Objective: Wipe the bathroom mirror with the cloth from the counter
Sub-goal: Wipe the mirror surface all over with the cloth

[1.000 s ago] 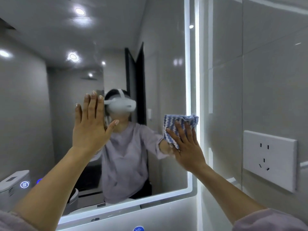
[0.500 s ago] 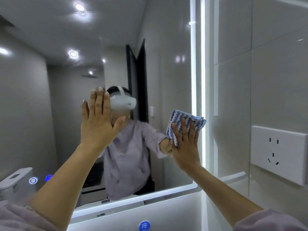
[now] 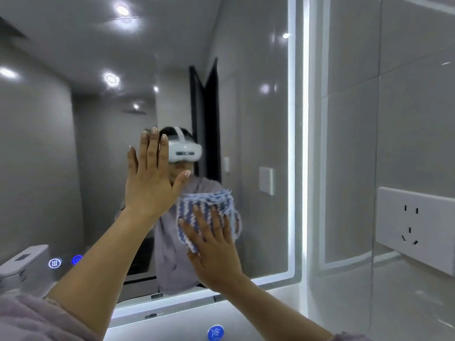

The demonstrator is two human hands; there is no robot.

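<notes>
The bathroom mirror [image 3: 258, 107] fills most of the view, framed by a lit white strip along its right and bottom edges. My right hand [image 3: 214, 252] presses a blue-and-white striped cloth [image 3: 204, 210] flat against the lower middle of the glass, fingers spread over it. My left hand [image 3: 152, 178] is raised flat just left of the cloth, fingers together and pointing up, palm toward the mirror. Whether that palm touches the glass I cannot tell. The mirror reflects a person in a grey top wearing a white headset.
A white wall socket [image 3: 416, 227] sits on the grey tiled wall right of the mirror. Two glowing blue touch buttons [image 3: 66, 261] show on the mirror's lower left. A round blue tag [image 3: 215, 332] lies below the mirror's bottom edge.
My right hand has slid the cloth left and down, from the mirror's right edge to its lower middle. My left hand has stayed raised in about the same place.
</notes>
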